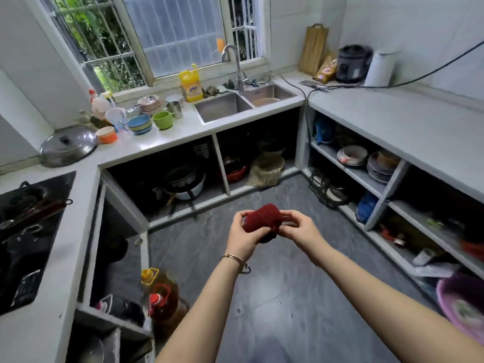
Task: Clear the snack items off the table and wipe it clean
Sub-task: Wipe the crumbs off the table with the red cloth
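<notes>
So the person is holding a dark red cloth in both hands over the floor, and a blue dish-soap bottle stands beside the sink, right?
Almost. The head view shows the dish-soap bottle is yellow, not blue. The rest holds: left hand and right hand both grip the dark red cloth above the floor, and the bottle stands beside the sink.

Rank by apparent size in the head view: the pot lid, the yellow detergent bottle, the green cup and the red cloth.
1. pot lid
2. red cloth, though nearness enlarges it
3. yellow detergent bottle
4. green cup

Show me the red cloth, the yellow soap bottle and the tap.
red cloth [262, 218], head view, its bunched middle.
yellow soap bottle [192, 86], head view, its label.
tap [237, 62], head view, its upright neck.
</notes>
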Demonstrator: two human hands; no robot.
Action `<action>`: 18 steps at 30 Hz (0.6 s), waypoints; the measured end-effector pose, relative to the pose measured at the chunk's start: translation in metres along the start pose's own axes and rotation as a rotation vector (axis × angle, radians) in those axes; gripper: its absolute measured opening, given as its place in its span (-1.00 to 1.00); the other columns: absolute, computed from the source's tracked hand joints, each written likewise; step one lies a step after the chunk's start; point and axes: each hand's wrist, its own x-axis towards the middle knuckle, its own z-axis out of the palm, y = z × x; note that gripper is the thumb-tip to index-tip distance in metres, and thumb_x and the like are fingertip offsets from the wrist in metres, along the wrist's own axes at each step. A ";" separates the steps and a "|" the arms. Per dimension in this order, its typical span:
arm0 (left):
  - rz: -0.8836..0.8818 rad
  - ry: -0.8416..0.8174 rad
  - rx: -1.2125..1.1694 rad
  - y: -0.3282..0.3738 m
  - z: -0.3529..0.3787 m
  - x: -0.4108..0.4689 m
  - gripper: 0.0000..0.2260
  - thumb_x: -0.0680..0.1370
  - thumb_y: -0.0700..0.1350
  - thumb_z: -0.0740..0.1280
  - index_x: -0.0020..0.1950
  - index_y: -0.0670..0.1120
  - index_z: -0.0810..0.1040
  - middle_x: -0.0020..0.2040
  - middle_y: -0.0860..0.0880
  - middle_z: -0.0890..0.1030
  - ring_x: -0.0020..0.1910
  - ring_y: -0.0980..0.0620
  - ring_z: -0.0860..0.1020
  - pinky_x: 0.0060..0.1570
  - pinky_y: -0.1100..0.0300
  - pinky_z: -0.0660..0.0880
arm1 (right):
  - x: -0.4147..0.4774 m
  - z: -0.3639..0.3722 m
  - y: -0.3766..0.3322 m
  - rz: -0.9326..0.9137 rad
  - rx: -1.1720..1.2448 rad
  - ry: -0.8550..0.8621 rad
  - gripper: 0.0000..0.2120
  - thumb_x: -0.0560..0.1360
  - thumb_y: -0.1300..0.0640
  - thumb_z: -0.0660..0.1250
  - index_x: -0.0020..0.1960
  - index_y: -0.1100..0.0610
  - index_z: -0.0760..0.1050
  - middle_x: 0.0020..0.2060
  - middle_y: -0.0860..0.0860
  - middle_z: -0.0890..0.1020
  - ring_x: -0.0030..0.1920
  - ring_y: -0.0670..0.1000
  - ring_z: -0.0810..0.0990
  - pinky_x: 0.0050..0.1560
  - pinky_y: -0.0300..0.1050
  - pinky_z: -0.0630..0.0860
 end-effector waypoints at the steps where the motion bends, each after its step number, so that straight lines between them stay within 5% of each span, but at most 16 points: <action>1: -0.002 -0.019 0.000 0.001 0.008 0.011 -0.55 0.18 -0.15 0.51 0.00 0.03 0.45 -0.01 -0.03 0.55 0.00 -0.03 0.56 -0.03 -0.08 0.60 | 0.008 -0.008 -0.001 0.001 -0.010 0.019 -0.66 0.42 0.46 0.29 0.08 0.10 0.53 -0.05 0.08 0.64 -0.02 0.01 0.61 0.02 -0.10 0.58; 5: -0.010 -0.133 0.022 0.009 0.041 0.071 -0.51 0.13 -0.09 0.54 0.00 0.02 0.46 -0.01 -0.04 0.55 0.02 -0.08 0.57 -0.02 -0.11 0.60 | 0.054 -0.041 0.001 0.026 -0.028 0.123 -0.65 0.42 0.43 0.30 0.07 0.07 0.55 -0.03 0.06 0.66 0.03 0.03 0.62 0.06 -0.04 0.59; 14: 0.052 -0.366 0.088 0.038 0.110 0.225 -0.53 0.16 -0.11 0.53 -0.01 0.06 0.46 -0.04 0.00 0.55 -0.02 -0.03 0.55 0.04 -0.14 0.57 | 0.164 -0.092 -0.030 0.020 -0.013 0.391 -0.64 0.42 0.50 0.28 0.14 0.22 0.51 -0.05 0.10 0.61 -0.12 -0.05 0.58 -0.13 -0.34 0.57; 18: 0.076 -0.497 0.122 0.053 0.162 0.271 -0.50 0.14 -0.06 0.55 0.02 0.05 0.48 -0.02 0.00 0.56 0.03 -0.03 0.56 0.06 -0.17 0.55 | 0.193 -0.134 -0.038 0.066 0.033 0.536 -0.64 0.41 0.47 0.27 0.11 0.16 0.52 -0.08 0.11 0.63 -0.15 -0.06 0.58 -0.06 -0.21 0.58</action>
